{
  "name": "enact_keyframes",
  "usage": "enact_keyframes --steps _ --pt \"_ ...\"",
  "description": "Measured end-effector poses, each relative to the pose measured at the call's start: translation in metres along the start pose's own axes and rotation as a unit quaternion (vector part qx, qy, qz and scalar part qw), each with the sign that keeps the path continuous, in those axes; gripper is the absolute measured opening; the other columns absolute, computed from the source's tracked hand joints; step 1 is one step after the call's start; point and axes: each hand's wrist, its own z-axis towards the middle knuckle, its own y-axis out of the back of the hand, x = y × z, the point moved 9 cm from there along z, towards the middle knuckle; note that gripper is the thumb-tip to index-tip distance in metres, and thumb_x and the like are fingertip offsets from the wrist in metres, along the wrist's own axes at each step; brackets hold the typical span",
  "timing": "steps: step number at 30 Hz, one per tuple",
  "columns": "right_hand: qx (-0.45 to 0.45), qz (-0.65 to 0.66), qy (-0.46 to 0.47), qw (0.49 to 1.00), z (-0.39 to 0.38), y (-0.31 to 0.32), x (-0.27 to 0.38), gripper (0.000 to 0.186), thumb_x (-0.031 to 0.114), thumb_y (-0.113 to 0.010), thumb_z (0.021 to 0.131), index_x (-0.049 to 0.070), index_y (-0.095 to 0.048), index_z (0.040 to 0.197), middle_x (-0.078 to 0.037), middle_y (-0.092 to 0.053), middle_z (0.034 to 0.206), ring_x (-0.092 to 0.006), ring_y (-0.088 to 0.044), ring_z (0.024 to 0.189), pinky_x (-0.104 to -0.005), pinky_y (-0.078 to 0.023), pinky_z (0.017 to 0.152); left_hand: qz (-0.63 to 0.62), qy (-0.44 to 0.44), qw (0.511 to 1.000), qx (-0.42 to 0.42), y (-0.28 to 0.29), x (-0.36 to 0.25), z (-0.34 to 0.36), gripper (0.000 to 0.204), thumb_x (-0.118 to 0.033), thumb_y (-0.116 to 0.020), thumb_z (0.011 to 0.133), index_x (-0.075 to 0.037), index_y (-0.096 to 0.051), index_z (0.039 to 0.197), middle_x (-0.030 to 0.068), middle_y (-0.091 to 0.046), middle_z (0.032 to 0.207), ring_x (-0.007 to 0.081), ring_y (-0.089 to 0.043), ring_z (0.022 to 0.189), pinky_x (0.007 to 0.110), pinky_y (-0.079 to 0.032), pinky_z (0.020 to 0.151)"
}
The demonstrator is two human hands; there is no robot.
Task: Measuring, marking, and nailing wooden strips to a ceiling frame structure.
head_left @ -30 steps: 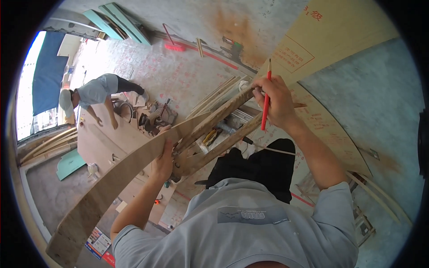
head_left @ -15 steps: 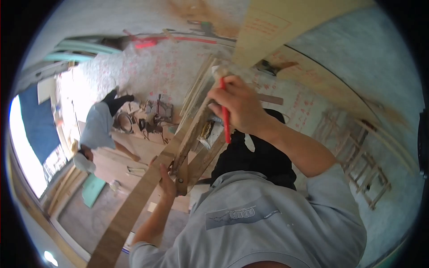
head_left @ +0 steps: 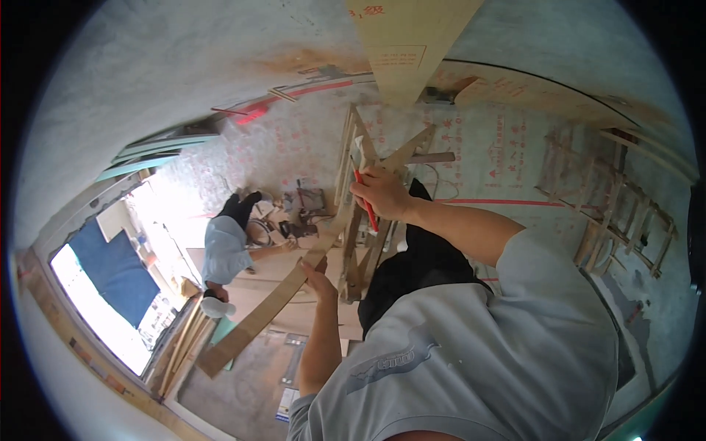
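Note:
A long, narrow wooden board (head_left: 257,317) runs slantwise from the lower left up toward the wooden trestle in front of me. My left hand (head_left: 321,282) grips it by the edge, fingers beneath and thumb along the side. In my right hand (head_left: 384,192), closed in a pinch, is a slim red pencil (head_left: 371,216), its upper end directed at the top of the wooden trestle (head_left: 353,272). The trestle's upper legs spread apart beyond my right hand. Whether the pencil touches any wood cannot be made out.
To the left, a co-worker (head_left: 225,246) in a light shirt and cap bends over large wooden sheets (head_left: 276,283) on the floor. Tools (head_left: 298,213) lie near them. A wooden ladder-like frame (head_left: 614,206) stands at right. A tall yellowish panel (head_left: 412,44) rises ahead.
The view has swung, so the scene sits further right and the board's far end shows. My right hand with the pencil has come lower, while my left hand still grips the board.

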Motion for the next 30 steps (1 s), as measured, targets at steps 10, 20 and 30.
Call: enact_keyframes --steps 10,20,30 --pt "0.026 -0.012 -0.022 0.999 -0.004 0.001 -0.007 0.015 0.019 -0.068 0.08 0.01 -0.058 0.087 -0.004 -0.062 0.08 -0.0271 -0.058 0.086 -0.0404 -0.05 0.076 -0.204 -0.136 0.948 0.203 -0.031 -0.234 -0.059 0.038 -0.016 -0.043 0.104 -0.015 -0.042 0.142 0.0161 -0.057 0.138 0.0392 -0.061 0.119 0.051 -0.048 0.103" --pt "0.018 0.154 -0.204 0.967 0.0 0.014 -0.026 0.033 0.024 -0.074 0.087 0.004 -0.062 0.111 -0.013 -0.068 0.104 -0.0286 -0.064 0.103 -0.0396 -0.051 0.088 -0.322 0.023 0.8 0.506 -0.1 -0.285 -0.117 0.042 -0.02 -0.054 0.101 -0.017 -0.047 0.143 0.0129 -0.058 0.14 0.0382 -0.059 0.122 0.053 -0.042 0.109" --pt "-0.451 0.471 -0.194 0.733 0.049 0.272 0.067 0.037 0.023 -0.052 0.103 0.002 -0.056 0.134 -0.005 -0.069 0.098 -0.0154 -0.067 0.086 -0.0296 -0.055 0.075 -0.231 0.113 0.617 0.744 -0.27 -0.369 -0.069 0.044 -0.026 -0.055 0.1 -0.019 -0.048 0.144 0.011 -0.057 0.14 0.0357 -0.056 0.123 0.054 -0.039 0.109"
